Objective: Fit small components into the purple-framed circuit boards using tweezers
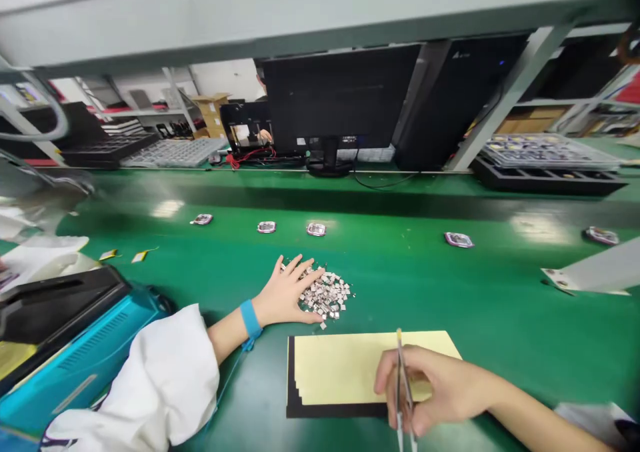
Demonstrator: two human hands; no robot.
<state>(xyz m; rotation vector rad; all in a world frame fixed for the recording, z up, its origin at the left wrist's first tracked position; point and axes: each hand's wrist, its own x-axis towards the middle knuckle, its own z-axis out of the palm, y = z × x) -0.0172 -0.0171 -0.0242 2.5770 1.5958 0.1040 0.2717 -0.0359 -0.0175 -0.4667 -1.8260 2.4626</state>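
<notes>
My left hand (289, 295) rests with spread fingers on the left side of a pile of small silvery metal pieces (327, 295) on the green bench. A blue wrist strap (250, 320) with a thin cord circles that wrist. My right hand (425, 389) grips a pair of metal tweezers (403, 389), held upright with a small yellowish bit at the upper end. Beneath the right hand lies a pale yellow sheet (345, 365) with a black border along its left and lower edges. Whether the hand touches the sheet I cannot tell.
Several small oval devices, one a pinkish-rimmed device (316, 229), lie across the back of the green bench (390, 292). A turquoise and black box (100, 345) stands at left, near yellow battery-like pieces (140, 257). A monitor (345, 92) stands behind; a white bracket (595, 272) juts in at right.
</notes>
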